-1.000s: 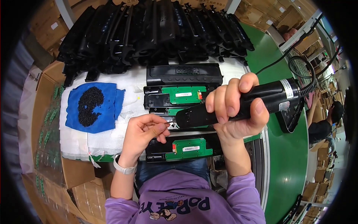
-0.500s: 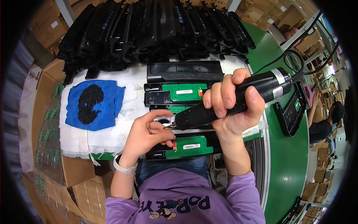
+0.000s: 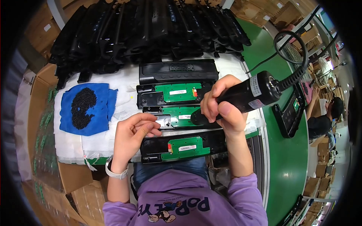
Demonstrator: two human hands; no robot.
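Observation:
My right hand grips a black corded electric screwdriver, its nose slanting down to the left. The nose reaches over the green circuit board in a black plastic housing; the bit's tip cannot be made out. Beside that housing's left end is my left hand, fingers curled and thumb drawn in against them; anything between them is too small or hidden to name. Closest to me lies another black housing with a green board. Farther off are a housing with a board and one lying face up.
Small black pieces, apparently screws, lie heaped on a blue cloth at left. Many black housings are stacked at the back. On the green surface at right sits another housing. A person works beyond.
The screwdriver nose has moved away from my left fingers, right and onto the board of the middle housing. My left hand has drawn back slightly to the left.

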